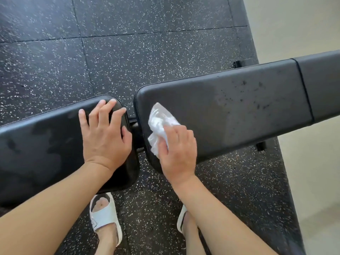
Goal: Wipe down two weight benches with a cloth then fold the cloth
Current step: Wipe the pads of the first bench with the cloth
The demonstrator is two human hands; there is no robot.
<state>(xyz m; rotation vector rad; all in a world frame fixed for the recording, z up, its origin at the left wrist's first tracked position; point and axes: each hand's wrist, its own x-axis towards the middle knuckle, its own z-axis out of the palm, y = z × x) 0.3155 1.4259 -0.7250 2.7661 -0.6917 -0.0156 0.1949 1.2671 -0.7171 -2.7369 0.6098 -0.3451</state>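
Left hand (pixel 105 134): lower middle of frame, palm down on the left pad (pixel 46 144), fingers straight and spread, tips near the pad's rounded far corner; nothing held.
Right hand (pixel 177 151): just right of centre, fingers curled over the cloth (pixel 161 124), pressing it onto the near end of the right pad (pixel 239 111).
Cloth: white, thin, crumpled, bunched under the fingers, loose part sticking out toward upper left of the hand.
Left pad: black, smooth, slightly glossy, rounded corners, darker damp-looking patches; runs off the left edge.
Right pad: black, matte, padded, rounded edge with a seam near the right edge of frame; small dark specks and a dull streaked patch in its middle.
Gap between pads: narrow, dark frame parts just visible in it.
Floor (pixel 55 52): black rubber tiles flecked white, upper left and bottom.
Slides (pixel 104 216): white, on both feet, bottom centre.
Wall (pixel 303 24): pale, plain, along the right side.
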